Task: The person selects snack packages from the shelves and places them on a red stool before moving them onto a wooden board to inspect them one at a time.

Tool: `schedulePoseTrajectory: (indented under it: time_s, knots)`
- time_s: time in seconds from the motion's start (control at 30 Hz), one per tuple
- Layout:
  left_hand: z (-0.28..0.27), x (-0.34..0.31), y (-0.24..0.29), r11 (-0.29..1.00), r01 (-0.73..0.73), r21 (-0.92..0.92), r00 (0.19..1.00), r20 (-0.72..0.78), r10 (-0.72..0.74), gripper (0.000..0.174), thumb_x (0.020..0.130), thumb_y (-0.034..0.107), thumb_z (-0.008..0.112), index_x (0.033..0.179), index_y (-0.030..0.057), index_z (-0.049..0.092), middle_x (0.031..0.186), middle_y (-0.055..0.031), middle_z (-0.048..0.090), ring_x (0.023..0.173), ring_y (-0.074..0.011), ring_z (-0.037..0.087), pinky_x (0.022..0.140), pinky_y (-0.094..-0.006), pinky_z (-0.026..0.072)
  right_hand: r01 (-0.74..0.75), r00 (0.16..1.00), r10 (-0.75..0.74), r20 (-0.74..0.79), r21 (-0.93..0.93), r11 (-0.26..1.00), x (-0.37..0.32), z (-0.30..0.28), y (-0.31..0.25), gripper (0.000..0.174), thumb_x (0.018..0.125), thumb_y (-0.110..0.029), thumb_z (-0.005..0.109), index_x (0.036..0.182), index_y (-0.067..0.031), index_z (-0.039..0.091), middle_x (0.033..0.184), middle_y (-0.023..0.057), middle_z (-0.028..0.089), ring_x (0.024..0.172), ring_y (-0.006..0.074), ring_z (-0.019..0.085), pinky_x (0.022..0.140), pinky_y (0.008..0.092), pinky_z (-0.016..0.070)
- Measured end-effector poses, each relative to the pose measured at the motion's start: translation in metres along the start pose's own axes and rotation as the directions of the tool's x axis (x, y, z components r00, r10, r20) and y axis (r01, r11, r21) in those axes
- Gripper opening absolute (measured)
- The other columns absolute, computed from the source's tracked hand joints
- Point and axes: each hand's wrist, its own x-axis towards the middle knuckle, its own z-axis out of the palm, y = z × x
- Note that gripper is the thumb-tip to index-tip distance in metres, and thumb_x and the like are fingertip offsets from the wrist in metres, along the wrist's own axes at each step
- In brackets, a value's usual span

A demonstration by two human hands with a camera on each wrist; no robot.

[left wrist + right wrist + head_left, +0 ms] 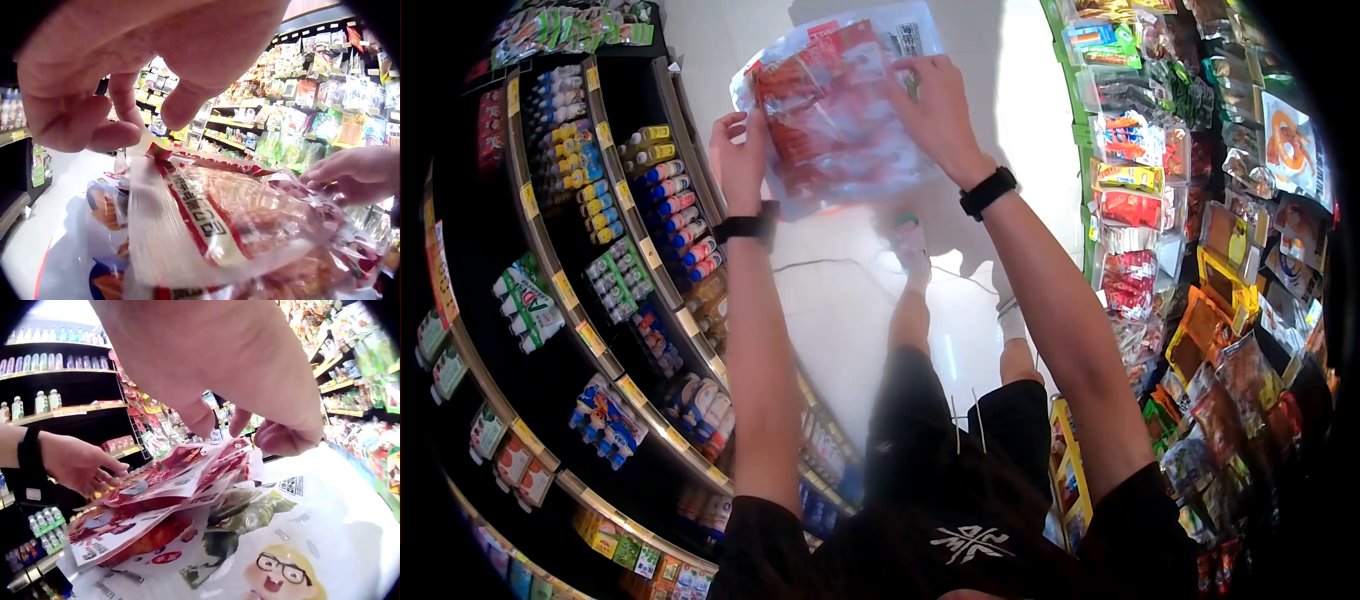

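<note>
A stack of red and clear snack packets (825, 95) (219, 219) (169, 481) lies on a large white printed bag (805, 195) (231, 581). At the packets' left edge is the left hand (738, 155) (156, 69) (78, 464), its fingers loosely extended beside or lightly touching a corner; contact is hard to tell. The right hand (937, 112) (359, 175) (250, 381) pinches the packets' far edge with bent fingers, partly hidden by the hand itself in the right wrist view. A green packet (240, 519) lies under the red ones.
Shelves of bottles (685, 225) and cartons (528, 300) stand on the left. Racks of hanging snack packets (1130, 205) line the right side. Between them runs a pale floor (840, 300), with the person's legs and a shoe (910, 235) below the bag.
</note>
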Motion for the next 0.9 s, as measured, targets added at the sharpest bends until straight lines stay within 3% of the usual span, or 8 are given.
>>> schedulePoseTrajectory:
  time_s: [0.23, 0.43, 0.5, 0.6, 0.67, 0.73, 0.8, 0.9]
  knots:
    - [-0.002, 0.01, -0.015, 0.965, -0.127, 0.229, 0.979, -0.129, 0.16, 0.043, 0.082, 0.041, 0.069, 0.1, 0.0032, 0.063, 0.086, -0.0074, 0.057, 0.078, -0.0187, 0.054, 0.072, -0.0297, 0.0445, -0.082, 0.994, 0.078, -0.073, -0.053, 0.995, 0.001, -0.004, -0.001, 0.025, 0.08, -0.023, 0.066, 0.098, -0.0052, 0.063, 0.101, 0.0168, 0.056, 0.099, 0.0347, 0.051, 0.087, 0.0418, 0.0426]
    - [-0.007, -0.084, 0.024, 0.968, -0.225, -0.114, 0.971, -0.115, 0.212, 0.021, 0.086, 0.02, 0.068, 0.096, 0.0029, 0.06, 0.074, 0.0036, 0.038, 0.064, -0.0066, 0.034, 0.056, -0.0229, 0.0304, -0.088, 0.996, 0.087, -0.014, -0.081, 0.993, -0.095, -0.068, 0.021, 0.015, 0.086, -0.014, 0.064, 0.095, -0.0027, 0.063, 0.092, 0.011, 0.057, 0.086, 0.026, 0.054, 0.076, 0.0333, 0.0442]
    - [0.005, -0.131, 0.022, 0.933, -0.223, -0.282, 0.974, -0.041, 0.221, 0.015, 0.085, 0.012, 0.069, 0.093, 0.0039, 0.059, 0.071, 0.0047, 0.036, 0.063, -0.0066, 0.034, 0.055, -0.0226, 0.0288, -0.15, 0.987, 0.156, 0.041, -0.126, 0.981, -0.146, -0.093, 0.031, 0.01, 0.085, -0.009, 0.063, 0.092, -0.0017, 0.062, 0.092, 0.0122, 0.057, 0.088, 0.0292, 0.053, 0.076, 0.036, 0.0438]
    - [0.023, -0.206, 0.037, 0.933, -0.265, -0.242, 0.939, 0.155, 0.307, 0.02, 0.076, 0.003, 0.07, 0.092, 0.0067, 0.058, 0.073, 0.001, 0.039, 0.062, -0.0096, 0.035, 0.056, -0.0237, 0.0311, -0.249, 0.958, 0.264, 0.109, -0.133, 0.959, -0.22, -0.131, 0.059, 0.008, 0.085, -0.008, 0.062, 0.089, -0.0012, 0.061, 0.091, 0.0128, 0.056, 0.089, 0.0309, 0.053, 0.078, 0.0384, 0.0438]
    - [0.043, -0.255, 0.049, 0.938, -0.171, -0.301, 0.906, 0.325, 0.27, 0.021, 0.076, 0.005, 0.072, 0.092, 0.0076, 0.059, 0.079, -0.0007, 0.044, 0.063, -0.0101, 0.038, 0.056, -0.0243, 0.0334, -0.309, 0.933, 0.334, 0.135, -0.173, 0.935, -0.267, -0.155, 0.08, 0.007, 0.085, -0.007, 0.061, 0.09, -0.0017, 0.062, 0.091, 0.0128, 0.057, 0.09, 0.0309, 0.053, 0.079, 0.0384, 0.0441]
    - [0.066, -0.291, 0.054, 0.928, -0.257, -0.269, 0.827, 0.435, 0.355, 0.02, 0.077, 0.006, 0.071, 0.094, 0.0055, 0.059, 0.081, -0.004, 0.046, 0.065, -0.014, 0.044, 0.059, -0.0262, 0.038, -0.365, 0.907, 0.393, 0.15, -0.183, 0.913, -0.298, -0.171, 0.101, 0.007, 0.086, -0.007, 0.06, 0.091, -0.0024, 0.062, 0.091, 0.0128, 0.057, 0.09, 0.0312, 0.053, 0.08, 0.0385, 0.0445]
    - [0.092, -0.323, 0.055, 0.973, -0.15, -0.174, 0.775, 0.591, 0.225, 0.026, 0.078, 0.018, 0.072, 0.096, 0.0038, 0.059, 0.092, -0.0131, 0.057, 0.089, -0.0311, 0.057, 0.079, -0.0384, 0.0474, -0.434, 0.874, 0.46, 0.158, -0.175, 0.884, -0.332, -0.194, 0.119, 0.007, 0.086, -0.007, 0.059, 0.091, -0.0034, 0.063, 0.091, 0.0128, 0.057, 0.091, 0.0317, 0.053, 0.08, 0.0384, 0.0449]
    - [0.147, -0.364, 0.06, 0.969, -0.197, -0.151, 0.757, 0.605, 0.248, 0.027, 0.078, 0.02, 0.073, 0.096, 0.0043, 0.059, 0.09, -0.0123, 0.057, 0.088, -0.0308, 0.058, 0.077, -0.0385, 0.048, -0.4, 0.901, 0.423, 0.097, -0.195, 0.896, -0.386, -0.226, 0.169, 0.009, 0.084, -0.006, 0.059, 0.092, -0.0056, 0.064, 0.091, 0.0126, 0.058, 0.093, 0.0317, 0.054, 0.082, 0.0389, 0.0452]
